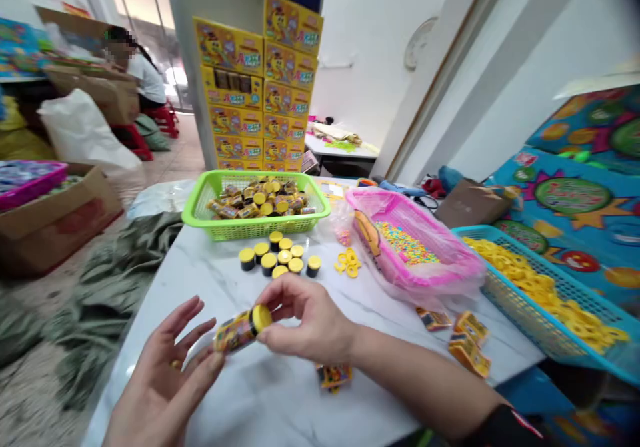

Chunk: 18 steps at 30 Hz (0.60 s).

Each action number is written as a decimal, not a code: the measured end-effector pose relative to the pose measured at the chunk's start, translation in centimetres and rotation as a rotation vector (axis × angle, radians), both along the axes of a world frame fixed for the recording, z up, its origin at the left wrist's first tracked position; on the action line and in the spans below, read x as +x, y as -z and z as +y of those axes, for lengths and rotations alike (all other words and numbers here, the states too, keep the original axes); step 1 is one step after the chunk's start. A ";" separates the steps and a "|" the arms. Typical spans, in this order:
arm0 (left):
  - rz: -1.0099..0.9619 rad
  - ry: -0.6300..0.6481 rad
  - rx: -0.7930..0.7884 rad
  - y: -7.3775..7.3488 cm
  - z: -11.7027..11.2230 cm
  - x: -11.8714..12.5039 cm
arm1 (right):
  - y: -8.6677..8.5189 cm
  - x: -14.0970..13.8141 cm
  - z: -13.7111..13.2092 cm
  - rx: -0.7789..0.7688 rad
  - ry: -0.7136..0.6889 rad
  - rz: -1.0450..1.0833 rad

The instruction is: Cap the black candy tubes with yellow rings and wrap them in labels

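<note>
Marble table (pixel 260 400) is showing free around the left hand (pixel 160 380) and right hand (pixel 310 320) at bottom centre, while standing jars (pixel 269 261), a green basket (pixel 210 213) and a pink basket (pixel 380 200) are blocking the way toward upper middle.

Bright indoor light, warped edges, soft shadows

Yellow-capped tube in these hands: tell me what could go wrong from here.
The yellow-capped tube is pinched only in the fingertips of the right hand, with the left hand open beside it, so it could slip and perhaps roll across the glossy marble-look table. The upright capped tubes stand loose just beyond the right hand, so a careless movement might knock them over.
</note>
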<state>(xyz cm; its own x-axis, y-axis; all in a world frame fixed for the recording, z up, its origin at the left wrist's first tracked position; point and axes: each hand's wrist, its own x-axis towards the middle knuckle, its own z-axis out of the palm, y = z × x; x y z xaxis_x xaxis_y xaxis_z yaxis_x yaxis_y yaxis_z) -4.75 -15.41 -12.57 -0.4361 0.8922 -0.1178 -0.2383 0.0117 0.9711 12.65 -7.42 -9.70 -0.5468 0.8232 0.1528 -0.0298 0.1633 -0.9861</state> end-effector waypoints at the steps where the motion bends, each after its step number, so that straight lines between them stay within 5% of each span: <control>1: 0.039 0.077 -0.010 0.2 0.2 -0.3 | -0.2 0.1 0.2 0.019 -0.023 0.004; 4: 0.146 0.324 -0.076 -0.4 1.3 -1.6 | -1.1 0.6 0.6 0.287 -0.052 0.014; 8: 0.231 0.631 -0.061 -3.8 3.7 -2.3 | -2.8 1.6 1.2 0.749 -0.010 0.005; 10: 0.203 0.649 -0.016 -5.4 4.8 -1.6 | -3.1 2.0 1.5 0.861 0.056 -0.014; 14: 0.073 0.577 0.117 -5.5 5.8 0.4 | -2.3 2.2 1.7 0.754 0.206 -0.043; 18: 0.018 0.557 0.110 -3.3 5.6 0.3 | -1.2 2.2 1.7 0.666 0.110 -0.151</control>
